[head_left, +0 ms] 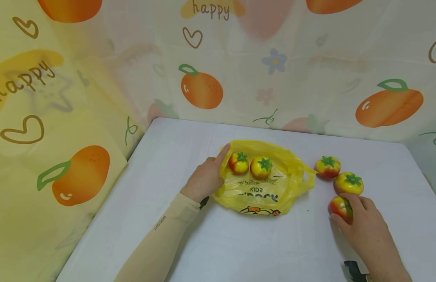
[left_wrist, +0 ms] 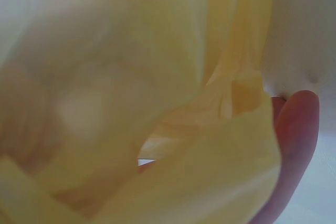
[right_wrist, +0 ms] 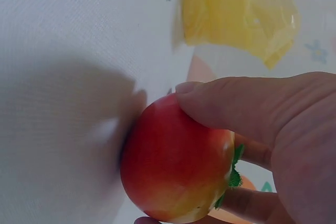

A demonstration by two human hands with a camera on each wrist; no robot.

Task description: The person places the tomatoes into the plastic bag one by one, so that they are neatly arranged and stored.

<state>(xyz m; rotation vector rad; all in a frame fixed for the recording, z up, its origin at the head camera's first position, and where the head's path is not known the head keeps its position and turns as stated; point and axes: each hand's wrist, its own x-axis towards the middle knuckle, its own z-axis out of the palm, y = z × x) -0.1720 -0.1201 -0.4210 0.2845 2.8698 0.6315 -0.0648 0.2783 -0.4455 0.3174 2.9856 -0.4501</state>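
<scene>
A yellow plastic bag (head_left: 288, 164) with dark print lies flat on the white table. My left hand (head_left: 205, 178) holds its left edge, index finger stretched along the rim; in the left wrist view, thin yellow film hides most of that hand, and one finger (left_wrist: 298, 140) shows beside it. Two red-and-yellow tomatoes with green leafy tops, a left one (head_left: 238, 163) and a right one (head_left: 261, 167), sit within the bag's outline. At the right, my right hand (head_left: 367, 225) grips another tomato (right_wrist: 176, 161) between thumb and fingers, close to the tabletop.
Two more tomatoes, a farther one (head_left: 328, 167) and a nearer one (head_left: 349, 183), sit right of the bag, just beyond my right hand. The white table (head_left: 256, 250) ends at a printed cloth backdrop (head_left: 239, 78) behind and at the left.
</scene>
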